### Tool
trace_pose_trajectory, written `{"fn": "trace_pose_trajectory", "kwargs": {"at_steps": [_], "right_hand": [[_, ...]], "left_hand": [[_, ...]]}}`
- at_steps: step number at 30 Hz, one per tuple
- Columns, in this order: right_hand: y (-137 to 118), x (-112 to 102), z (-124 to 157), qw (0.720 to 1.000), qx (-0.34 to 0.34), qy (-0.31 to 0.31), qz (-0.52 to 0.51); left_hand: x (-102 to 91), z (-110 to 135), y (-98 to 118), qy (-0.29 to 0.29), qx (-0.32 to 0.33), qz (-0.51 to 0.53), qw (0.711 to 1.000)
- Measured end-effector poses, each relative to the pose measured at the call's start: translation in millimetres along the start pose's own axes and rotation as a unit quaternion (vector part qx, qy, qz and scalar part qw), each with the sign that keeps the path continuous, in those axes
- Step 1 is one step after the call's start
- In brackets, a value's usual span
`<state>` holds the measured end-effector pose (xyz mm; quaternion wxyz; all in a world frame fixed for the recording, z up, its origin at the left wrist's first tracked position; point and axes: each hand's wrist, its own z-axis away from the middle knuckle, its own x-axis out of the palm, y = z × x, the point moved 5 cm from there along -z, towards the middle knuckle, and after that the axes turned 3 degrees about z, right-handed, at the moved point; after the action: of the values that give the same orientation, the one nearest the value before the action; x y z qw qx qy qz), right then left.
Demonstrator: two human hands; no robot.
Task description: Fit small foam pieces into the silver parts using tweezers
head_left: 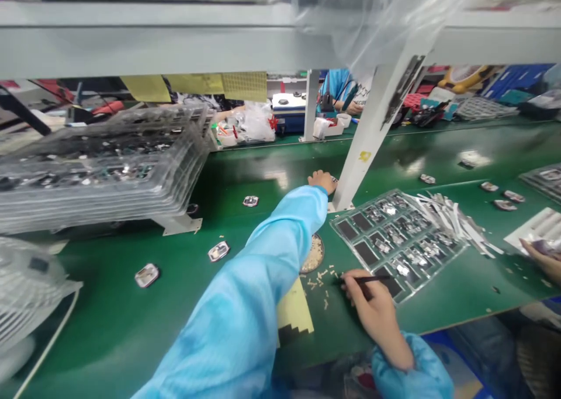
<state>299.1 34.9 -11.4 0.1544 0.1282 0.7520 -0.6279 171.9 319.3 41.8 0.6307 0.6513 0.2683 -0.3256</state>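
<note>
My left hand (323, 181) reaches far across the green bench beside the foot of a white post. Its fingers are curled, and the edge of a small rounded case (334, 179) shows at the thumb side, apparently in its grip. Closer in, my right hand (372, 305) holds dark tweezers (372, 278), tips pointing left toward small cream-coloured pieces (319, 279) scattered on the bench. A round dish (316, 256) of the same pieces sits partly behind my left sleeve. Just right of it lies a clear tray (363, 252) with dark pads and silvery parts in its compartments.
Similar small cases (218, 251) lie along the green bench (105, 323). Stacked clear trays (175, 183) and a white fan (30, 294) stand left. White strips (458, 221) lie right of the tray. Another person's hand (543, 259) is at the right edge. A shelf hangs overhead.
</note>
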Motion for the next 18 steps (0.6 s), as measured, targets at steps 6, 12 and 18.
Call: {"fn": "trace_pose_trajectory", "kwargs": {"at_steps": [6,12,18], "right_hand": [[-4.2,-1.5,-4.0,0.997,-0.047,-0.029,-0.052],[-29.4,29.6,17.7,0.983,-0.044,-0.158,-0.087],[-44.6,62.9,23.3,0.972,-0.056,-0.211,-0.09]], "left_hand": [[-44.3,86.5,-38.5,-0.034,-0.014,0.179,0.983],[-69.5,244.3,-84.4,-0.104,-0.061,0.503,0.856],[-44.0,314.2,-98.1,-0.121,-0.045,0.391,0.911]]}}
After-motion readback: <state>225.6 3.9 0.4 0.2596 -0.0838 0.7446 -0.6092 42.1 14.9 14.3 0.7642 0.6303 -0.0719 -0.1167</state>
